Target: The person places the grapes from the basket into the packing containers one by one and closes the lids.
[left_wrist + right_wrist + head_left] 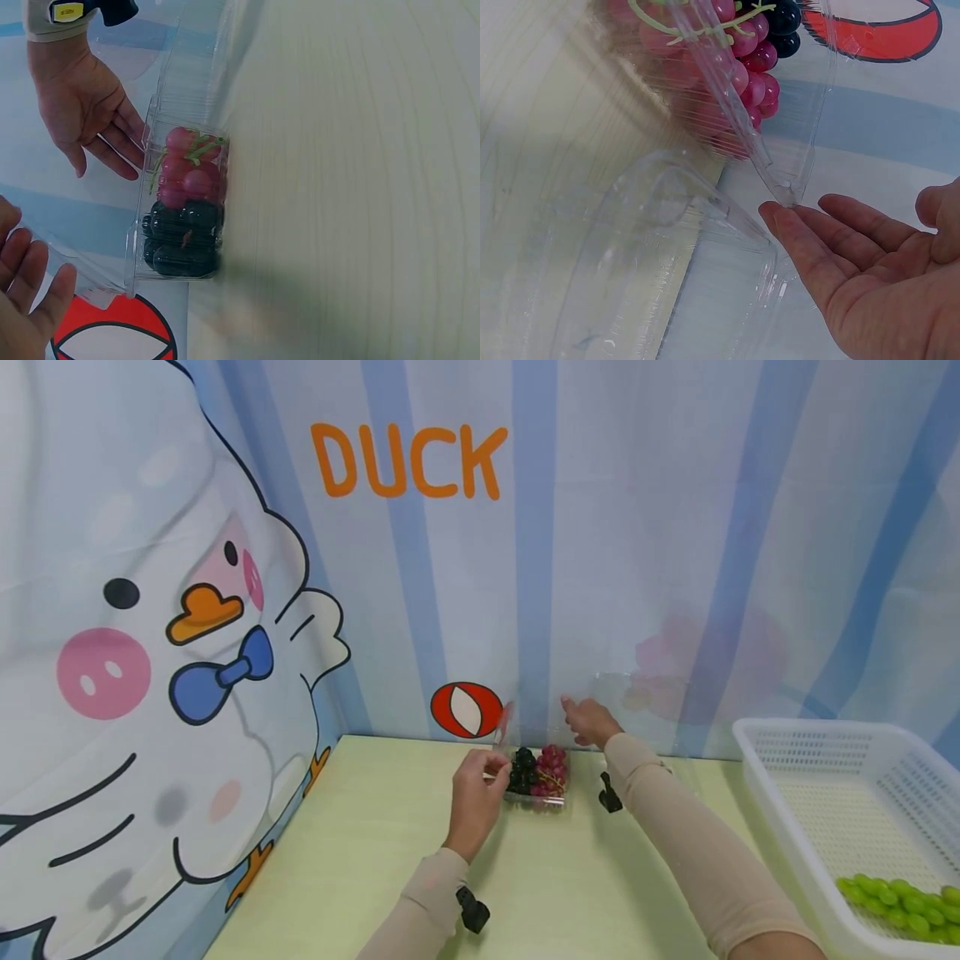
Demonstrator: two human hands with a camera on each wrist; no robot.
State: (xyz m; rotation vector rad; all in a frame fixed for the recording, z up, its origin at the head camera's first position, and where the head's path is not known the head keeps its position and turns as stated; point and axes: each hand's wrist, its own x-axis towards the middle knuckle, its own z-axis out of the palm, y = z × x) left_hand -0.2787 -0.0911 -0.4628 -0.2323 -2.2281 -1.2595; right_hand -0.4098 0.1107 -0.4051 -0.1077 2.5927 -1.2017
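Note:
A clear plastic clamshell box (536,802) stands at the table's back edge, holding black grapes (522,768) on its left and red grapes (553,764) on its right. My left hand (477,793) is at the box's left side, fingers loosely bent beside a raised clear flap (79,266). To the right of the box, my right hand (592,722) is held palm up with extended fingers. In the right wrist view its fingertips (784,214) are right at the lower corner of a clear plastic edge.
Another clear plastic piece (667,195) lies to the right of the grape box, partly behind my right forearm. A white perforated basket (780,835) with green grapes (903,906) stands at the right. A printed curtain (600,527) hangs behind the pale table (360,852).

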